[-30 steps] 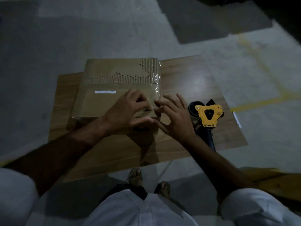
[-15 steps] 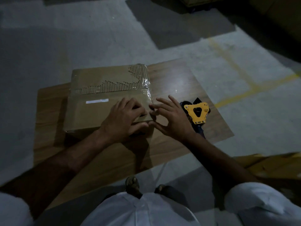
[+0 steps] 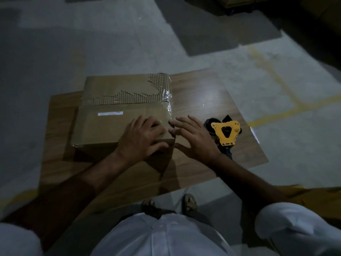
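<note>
On the wooden board [image 3: 201, 97]: I see a cardboard box [image 3: 110, 126] lying flat on its left half. The board itself lies on the grey floor [image 3: 73, 43].
Box: the top is closed. The far flap has its outer paper torn away so the ribs show, and clear tape [image 3: 167, 100] runs down the right edge. A white label [image 3: 110, 113] sits on the near flap.
Left hand [image 3: 142, 139]: released, grasping nothing. It presses on the box's near right corner, with the fingers loosely bent on the top and the thumb along the near face.
Right hand [image 3: 195, 139]: released, with the fingers spread and nearly straight. Its fingertips touch the box's right edge at that same corner, just beside the left hand's fingers.
Tape dispenser [image 3: 226, 133]: yellow and black, lying on the board just right of the right hand and apart from the box. No hand is on it.
Floor marking: a yellow line [image 3: 295, 108] runs to the right of the board.
Feet [image 3: 188, 202]: in sandals, at the board's near edge.
Light: dim. I cannot tell whether the fingertips rest on tape or bare cardboard.
</note>
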